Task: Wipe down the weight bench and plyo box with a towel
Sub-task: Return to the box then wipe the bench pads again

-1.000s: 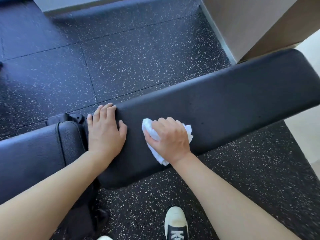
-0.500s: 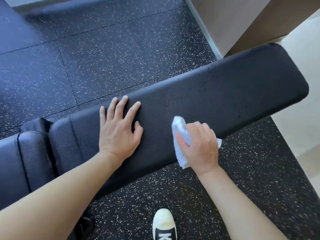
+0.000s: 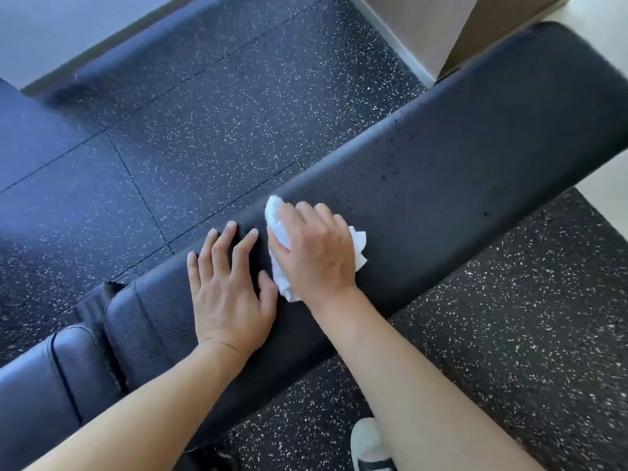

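- At the lower left of the frame sits the seat pad point(image 3: 40, 379), a short black cushion split by a narrow gap from the long pad of the weight bench point(image 3: 458, 171), which runs diagonally up to the upper right corner.
- Left of centre, the left hand point(image 3: 231, 294) lies flat on the long pad near that gap, fingers straight and spread, holding nothing; it looks placed there to brace the person while the other arm works.
- Just beside it, nearly touching, the right hand point(image 3: 312, 253) presses a crumpled white towel point(image 3: 358, 244) against the pad, fingers curled over the wad so it stays bunched under the palm.
- Against half a second ago, the towel has travelled from the pad's near edge up toward its far edge and closer to the left hand, which has kept its place.
- At the bottom, a white shoe point(image 3: 368, 443) stands on the speckled rubber floor point(image 3: 204, 113).
- In the upper right, a tan box point(image 3: 489, 25), possibly the plyo box, waits behind the bench, judged not yet wiped.
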`<state>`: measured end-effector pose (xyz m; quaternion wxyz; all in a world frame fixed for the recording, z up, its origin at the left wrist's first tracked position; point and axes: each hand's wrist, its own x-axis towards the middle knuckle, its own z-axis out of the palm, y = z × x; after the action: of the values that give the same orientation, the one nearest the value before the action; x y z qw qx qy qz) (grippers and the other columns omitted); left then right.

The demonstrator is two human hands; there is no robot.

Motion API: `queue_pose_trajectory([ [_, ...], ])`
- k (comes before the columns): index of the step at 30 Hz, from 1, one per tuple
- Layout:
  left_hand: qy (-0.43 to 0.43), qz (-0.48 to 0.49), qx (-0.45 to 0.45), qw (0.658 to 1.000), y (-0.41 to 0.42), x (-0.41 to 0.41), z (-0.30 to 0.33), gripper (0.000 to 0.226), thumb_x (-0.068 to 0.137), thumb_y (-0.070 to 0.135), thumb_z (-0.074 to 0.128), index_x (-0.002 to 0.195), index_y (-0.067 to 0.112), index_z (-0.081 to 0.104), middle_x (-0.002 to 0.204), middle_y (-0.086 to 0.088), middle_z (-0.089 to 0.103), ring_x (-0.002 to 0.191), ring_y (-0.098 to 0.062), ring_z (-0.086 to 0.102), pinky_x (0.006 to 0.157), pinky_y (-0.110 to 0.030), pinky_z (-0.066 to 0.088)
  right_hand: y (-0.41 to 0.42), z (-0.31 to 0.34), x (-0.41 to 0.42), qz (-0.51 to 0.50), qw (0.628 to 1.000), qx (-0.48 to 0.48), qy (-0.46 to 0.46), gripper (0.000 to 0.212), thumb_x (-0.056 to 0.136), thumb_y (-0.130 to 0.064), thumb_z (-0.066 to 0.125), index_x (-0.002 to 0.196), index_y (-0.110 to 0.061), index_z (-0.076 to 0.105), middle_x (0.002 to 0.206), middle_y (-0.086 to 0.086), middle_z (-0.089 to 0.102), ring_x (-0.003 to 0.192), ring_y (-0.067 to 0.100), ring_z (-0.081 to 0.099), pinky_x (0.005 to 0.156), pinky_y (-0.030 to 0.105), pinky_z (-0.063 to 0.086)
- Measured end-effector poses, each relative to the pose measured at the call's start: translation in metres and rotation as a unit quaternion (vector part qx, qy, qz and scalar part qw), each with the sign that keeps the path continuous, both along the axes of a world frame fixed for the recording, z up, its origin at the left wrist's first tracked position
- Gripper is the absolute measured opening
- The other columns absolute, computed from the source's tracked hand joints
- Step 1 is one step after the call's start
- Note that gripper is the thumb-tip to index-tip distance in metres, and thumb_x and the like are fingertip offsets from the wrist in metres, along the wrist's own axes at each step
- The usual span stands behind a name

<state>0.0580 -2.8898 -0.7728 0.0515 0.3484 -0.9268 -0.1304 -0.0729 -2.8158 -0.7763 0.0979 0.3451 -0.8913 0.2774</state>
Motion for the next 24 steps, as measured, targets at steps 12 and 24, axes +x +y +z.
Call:
queue_pose_trajectory([
  [12, 0.002, 0.003, -0.011, 1.0, 0.002, -0.002, -0.001, 0.064, 0.088, 0.039, 0.046, 0.15, 0.024, 0.048, 0.165, -0.006, 0.037, 0.157, -0.034, 0.026, 0.129, -0.059, 0.014, 0.065, -0.008, -0.041, -0.074, 0.996, -0.011, 0.049, 0.013, 0.087, -0.026, 0.069, 0.087, -0.021, 0.056, 0.065, 0.002, 0.051, 0.061, 0.03, 0.049, 0.056, 0.04, 0.039],
  [24, 0.003, -0.005, -0.016, 1.0, 0.001, -0.001, 0.001, 0.063, 0.089, 0.039, 0.046, 0.15, 0.024, 0.048, 0.165, -0.006, 0.037, 0.156, -0.035, 0.026, 0.128, -0.061, 0.015, 0.071, -0.001, -0.008, 0.023, 0.999, -0.017, 0.022, 0.019, 0.086, -0.027, 0.072, 0.077, -0.017, 0.058, 0.066, -0.001, 0.046, 0.061, 0.026, 0.045, 0.054, 0.04, 0.039],
])
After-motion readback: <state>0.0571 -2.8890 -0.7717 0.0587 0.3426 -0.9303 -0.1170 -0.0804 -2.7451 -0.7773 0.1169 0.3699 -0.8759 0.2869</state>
